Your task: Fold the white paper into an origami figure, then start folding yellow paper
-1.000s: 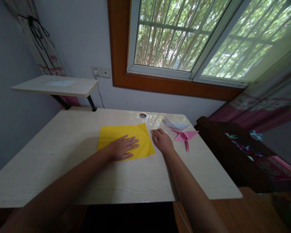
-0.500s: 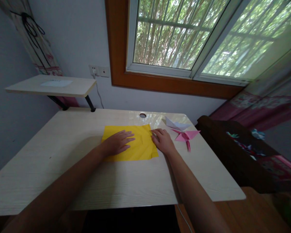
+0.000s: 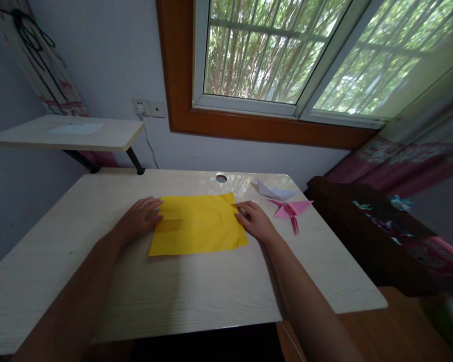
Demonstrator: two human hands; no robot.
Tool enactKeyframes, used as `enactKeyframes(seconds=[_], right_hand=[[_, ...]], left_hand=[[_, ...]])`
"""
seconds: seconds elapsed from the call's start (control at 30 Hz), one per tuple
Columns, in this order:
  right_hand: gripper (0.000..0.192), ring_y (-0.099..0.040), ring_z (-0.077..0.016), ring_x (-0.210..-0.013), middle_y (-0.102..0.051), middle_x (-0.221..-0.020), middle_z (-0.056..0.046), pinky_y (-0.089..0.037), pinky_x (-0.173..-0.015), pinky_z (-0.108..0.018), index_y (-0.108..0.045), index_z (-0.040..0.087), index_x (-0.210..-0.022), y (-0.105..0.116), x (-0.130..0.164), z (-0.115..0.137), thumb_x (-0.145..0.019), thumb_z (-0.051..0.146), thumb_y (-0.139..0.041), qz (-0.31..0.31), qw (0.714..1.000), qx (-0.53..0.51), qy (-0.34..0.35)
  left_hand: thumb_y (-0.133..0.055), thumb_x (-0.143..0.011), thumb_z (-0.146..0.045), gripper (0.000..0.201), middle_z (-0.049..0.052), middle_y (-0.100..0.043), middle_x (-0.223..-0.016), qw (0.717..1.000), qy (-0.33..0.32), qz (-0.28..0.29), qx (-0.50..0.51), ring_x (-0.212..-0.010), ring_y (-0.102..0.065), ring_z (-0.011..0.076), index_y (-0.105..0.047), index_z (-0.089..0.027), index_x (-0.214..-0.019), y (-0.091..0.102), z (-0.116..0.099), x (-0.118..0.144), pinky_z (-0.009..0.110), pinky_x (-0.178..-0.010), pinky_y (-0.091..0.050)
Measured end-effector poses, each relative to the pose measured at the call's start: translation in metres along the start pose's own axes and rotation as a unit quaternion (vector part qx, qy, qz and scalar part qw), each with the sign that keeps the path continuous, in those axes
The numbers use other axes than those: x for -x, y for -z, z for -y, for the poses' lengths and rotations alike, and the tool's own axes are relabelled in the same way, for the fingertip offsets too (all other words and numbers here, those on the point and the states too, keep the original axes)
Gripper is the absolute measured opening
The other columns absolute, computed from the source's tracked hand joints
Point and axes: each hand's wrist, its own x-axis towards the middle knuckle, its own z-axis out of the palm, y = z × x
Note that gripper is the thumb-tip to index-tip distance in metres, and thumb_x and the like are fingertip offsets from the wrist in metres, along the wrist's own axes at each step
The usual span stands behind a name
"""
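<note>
Left hand [image 3: 138, 219] slid to yellow paper's [image 3: 198, 223] edge.

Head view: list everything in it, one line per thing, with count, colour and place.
yellow paper: 1, yellow, flat on the desk between the two hands
pink folded paper: 1, pink, on the desk right of the right hand
white folded paper: 1, white, on the desk just behind the pink one
desk: 1, pale wood, fills the foreground, with a round hole near its far edge
shelf: 1, pale wood, raised at the far left, a pale sheet lying on it
wall socket: 1, white, on the wall left of the window
window: 1, white frame in brown surround, trees outside
left hand: 1, flat, fingertips at the paper's left edge
right hand: 1, resting at the paper's right edge
</note>
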Motion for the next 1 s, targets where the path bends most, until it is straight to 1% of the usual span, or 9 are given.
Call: enactKeyframes(seconds=[0.07,0.13,0.23,0.3,0.4,0.57,0.73,1.0], right_hand=[[0.037,-0.062,-0.0261,-0.113,-0.066,-0.121,-0.009,-0.051,-0.101,-0.044,-0.065,0.028,-0.131,0.001,0.001,0.0,-0.095,0.036,-0.063,0.008,1.0,-0.014,0.008],[0.041,-0.06,-0.0278,-0.118,-0.063,-0.127,-0.01,-0.049,-0.105,-0.047,-0.065,0.029,-0.132,0.001,0.002,-0.001,-0.093,0.042,-0.067,0.014,1.0,-0.002,0.024],[0.051,-0.055,-0.0325,-0.124,-0.057,-0.139,-0.012,-0.047,-0.107,-0.054,-0.066,0.031,-0.133,0.001,0.004,-0.004,-0.086,0.05,-0.074,0.029,0.997,0.045,0.05],[0.055,-0.054,-0.0349,-0.125,-0.054,-0.144,-0.013,-0.046,-0.106,-0.057,-0.067,0.031,-0.133,0.001,0.005,-0.005,-0.084,0.053,-0.076,0.042,0.995,0.075,0.056],[0.056,-0.055,-0.0357,-0.122,-0.051,-0.149,-0.012,-0.046,-0.105,-0.059,-0.067,0.032,-0.134,0.003,0.006,-0.006,-0.083,0.053,-0.077,0.061,0.992,0.096,0.051],[0.051,-0.059,-0.0317,-0.112,-0.048,-0.154,-0.009,-0.049,-0.102,-0.058,-0.068,0.035,-0.132,0.004,0.008,-0.008,-0.084,0.048,-0.078,0.061,0.993,0.087,0.054],[0.046,-0.058,-0.0301,-0.111,-0.048,-0.154,-0.007,-0.05,-0.102,-0.056,-0.07,0.036,-0.129,0.004,0.009,-0.01,-0.085,0.048,-0.076,0.06,0.994,0.078,0.053],[0.034,-0.058,-0.0287,-0.112,-0.054,-0.148,-0.005,-0.051,-0.101,-0.054,-0.074,0.037,-0.121,0.004,0.009,-0.011,-0.087,0.041,-0.076,0.049,0.996,0.058,0.051]], left_hand=[[-0.05,-0.095,-0.065,0.064,0.01,-0.055,-0.15,1.0,-0.024,0.011,0.006,-0.142,-0.045,0.0296,-0.055,-0.023,-0.143,0.001,0.002,0.001,0.051,-0.121,-0.032],[-0.055,-0.092,-0.067,0.067,0.009,-0.055,-0.15,0.999,-0.042,0.023,0.004,-0.143,-0.044,0.0297,-0.056,-0.024,-0.143,0.002,0.003,0.001,0.051,-0.122,-0.03],[-0.06,-0.087,-0.069,0.07,0.009,-0.053,-0.152,0.997,-0.052,0.051,-0.007,-0.146,-0.04,0.0325,-0.057,-0.027,-0.143,0.003,0.004,0.0,0.056,-0.123,-0.023],[-0.061,-0.086,-0.07,0.07,0.008,-0.052,-0.154,0.996,-0.055,0.066,-0.012,-0.148,-0.038,0.034,-0.057,-0.03,-0.144,0.003,0.005,0.0,0.059,-0.123,-0.019],[-0.062,-0.086,-0.069,0.069,0.008,-0.052,-0.154,0.996,-0.056,0.07,-0.011,-0.148,-0.037,0.0346,-0.058,-0.03,-0.143,0.003,0.005,-0.001,0.061,-0.123,-0.018],[-0.063,-0.086,-0.069,0.066,0.008,-0.052,-0.154,0.996,-0.049,0.075,-0.01,-0.148,-0.037,0.0349,-0.06,-0.031,-0.141,0.002,0.005,-0.002,0.062,-0.123,-0.017],[-0.062,-0.087,-0.067,0.061,0.007,-0.053,-0.152,0.996,-0.048,0.075,-0.003,-0.148,-0.037,0.0361,-0.062,-0.033,-0.138,0.002,0.005,-0.003,0.064,-0.121,-0.016],[-0.059,-0.093,-0.061,0.044,0.003,-0.06,-0.147,0.996,-0.071,0.06,0.008,-0.145,-0.042,0.0335,-0.07,-0.038,-0.128,0.002,0.006,-0.004,0.06,-0.12,-0.022]])
